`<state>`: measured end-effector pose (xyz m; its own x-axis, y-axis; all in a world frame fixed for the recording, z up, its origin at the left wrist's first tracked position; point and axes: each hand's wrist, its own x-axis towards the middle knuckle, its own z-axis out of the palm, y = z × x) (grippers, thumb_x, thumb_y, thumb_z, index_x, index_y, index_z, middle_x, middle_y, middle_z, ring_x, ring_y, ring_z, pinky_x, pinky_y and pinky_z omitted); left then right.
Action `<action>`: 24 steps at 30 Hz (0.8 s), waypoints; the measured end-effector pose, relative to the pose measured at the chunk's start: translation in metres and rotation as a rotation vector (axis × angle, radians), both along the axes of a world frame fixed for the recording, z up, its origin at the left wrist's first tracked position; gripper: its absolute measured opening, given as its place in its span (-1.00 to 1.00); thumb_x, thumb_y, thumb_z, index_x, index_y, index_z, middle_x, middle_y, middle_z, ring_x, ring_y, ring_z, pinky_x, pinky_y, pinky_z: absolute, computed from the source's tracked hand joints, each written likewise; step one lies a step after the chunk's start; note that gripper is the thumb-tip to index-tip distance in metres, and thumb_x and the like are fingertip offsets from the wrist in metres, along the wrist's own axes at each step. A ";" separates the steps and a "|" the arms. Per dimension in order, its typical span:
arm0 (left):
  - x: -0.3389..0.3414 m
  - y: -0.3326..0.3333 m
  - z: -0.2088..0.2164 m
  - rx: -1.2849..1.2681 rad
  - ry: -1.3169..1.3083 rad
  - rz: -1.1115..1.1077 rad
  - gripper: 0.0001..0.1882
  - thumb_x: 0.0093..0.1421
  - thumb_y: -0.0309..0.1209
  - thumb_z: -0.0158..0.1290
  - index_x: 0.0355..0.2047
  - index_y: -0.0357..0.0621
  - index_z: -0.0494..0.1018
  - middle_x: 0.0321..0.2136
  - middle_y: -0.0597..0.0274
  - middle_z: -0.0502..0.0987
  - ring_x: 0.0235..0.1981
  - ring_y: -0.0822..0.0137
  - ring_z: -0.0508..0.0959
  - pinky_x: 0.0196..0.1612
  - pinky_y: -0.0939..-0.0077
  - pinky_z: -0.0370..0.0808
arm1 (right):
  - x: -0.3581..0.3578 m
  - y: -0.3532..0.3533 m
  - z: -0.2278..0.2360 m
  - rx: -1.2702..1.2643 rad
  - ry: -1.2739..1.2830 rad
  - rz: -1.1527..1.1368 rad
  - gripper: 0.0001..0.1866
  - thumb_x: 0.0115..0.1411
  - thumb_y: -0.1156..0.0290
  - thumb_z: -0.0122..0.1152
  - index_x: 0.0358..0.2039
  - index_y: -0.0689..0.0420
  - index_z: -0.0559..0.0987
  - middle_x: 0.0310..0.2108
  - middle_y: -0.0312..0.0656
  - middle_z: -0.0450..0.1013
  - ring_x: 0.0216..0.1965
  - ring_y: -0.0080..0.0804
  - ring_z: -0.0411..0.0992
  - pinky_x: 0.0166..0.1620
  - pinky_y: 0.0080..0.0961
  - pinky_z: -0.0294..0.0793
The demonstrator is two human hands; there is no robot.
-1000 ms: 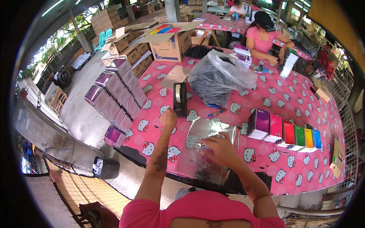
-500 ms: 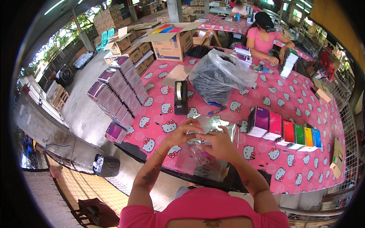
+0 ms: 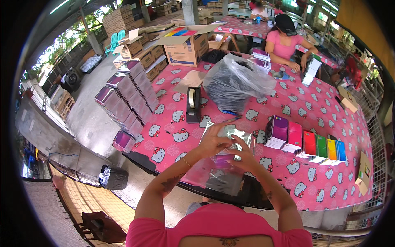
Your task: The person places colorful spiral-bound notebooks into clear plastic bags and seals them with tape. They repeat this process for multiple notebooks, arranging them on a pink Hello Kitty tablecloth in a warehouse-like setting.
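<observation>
In front of me, clear plastic wrapping (image 3: 222, 183) lies at the table's near edge, with a purple-covered notebook (image 3: 224, 161) partly showing through it. Over its upper part, my left hand (image 3: 213, 142) stretches out its index finger while its thumb and other fingers close together; anything between them is too small to make out. My right hand (image 3: 243, 155) is close beside it, its thumb and index finger curved and apart above the shiny plastic. Just beyond the left hand stands a black tape dispenser (image 3: 193, 106). Blue pens (image 3: 231, 113) rest near a large plastic bag (image 3: 236, 82) of dark contents.
Wrapped notebooks (image 3: 127, 96) rise in tall stacks at the left edge. To the right sits a row of notebook piles (image 3: 294, 138) in several colours. An open carton (image 3: 183, 49) stands at the far left. Across the table a co-worker (image 3: 286, 41) handles spiral notebooks (image 3: 311, 70).
My hands have shifted slightly right. The left index finger has straightened outward, and the right hand has turned and drawn down a little. More of the purple notebook shows between my hands.
</observation>
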<state>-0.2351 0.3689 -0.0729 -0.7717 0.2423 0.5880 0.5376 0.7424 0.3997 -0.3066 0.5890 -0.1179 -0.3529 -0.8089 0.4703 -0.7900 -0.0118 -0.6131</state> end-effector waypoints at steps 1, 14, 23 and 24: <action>-0.002 0.001 -0.007 0.107 -0.053 0.086 -0.46 -0.05 -0.43 0.33 -0.01 0.10 0.50 0.28 -0.13 0.18 0.27 -0.18 0.23 0.28 0.05 0.23 | 0.003 -0.001 0.001 -0.011 -0.057 0.007 -0.49 -0.02 0.29 0.48 0.00 -0.01 0.61 0.38 -0.06 0.05 0.29 -0.10 0.23 0.27 -0.15 0.24; 0.013 -0.015 -0.039 0.722 -0.858 -0.007 -0.34 0.29 -0.21 0.14 0.32 -0.14 0.22 0.18 -0.02 0.39 0.26 0.24 0.33 0.25 0.38 0.30 | -0.035 -0.023 -0.001 0.115 -0.964 0.015 -0.59 0.29 0.29 0.25 0.11 0.14 0.50 -0.01 -0.11 0.48 0.06 -0.46 0.39 0.15 -0.45 0.32; 0.056 0.009 0.005 -0.260 -0.026 0.145 -0.64 0.17 -0.35 0.21 -0.03 -0.16 0.54 0.06 -0.08 0.47 0.01 0.10 0.51 0.00 0.19 0.48 | -0.006 -0.002 0.030 -0.009 0.119 0.016 -0.61 0.08 0.32 0.39 -0.07 0.14 0.59 -0.01 -0.16 0.49 0.08 -0.14 0.41 0.15 -0.26 0.36; 0.056 0.011 0.003 -0.203 -0.073 0.148 -0.65 0.15 -0.34 0.22 -0.06 -0.17 0.54 0.02 -0.09 0.48 0.00 0.09 0.52 -0.01 0.17 0.47 | -0.002 -0.004 0.030 -0.015 0.091 -0.011 -0.69 0.05 0.37 0.38 -0.17 0.14 0.60 -0.09 -0.14 0.50 -0.01 -0.12 0.43 0.07 -0.25 0.40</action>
<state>-0.1788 0.3802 -0.0696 -0.8461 0.2311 0.4802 0.3924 0.8800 0.2678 -0.3087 0.5848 -0.0881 -0.3173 -0.7976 0.5130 -0.8425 -0.0112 -0.5386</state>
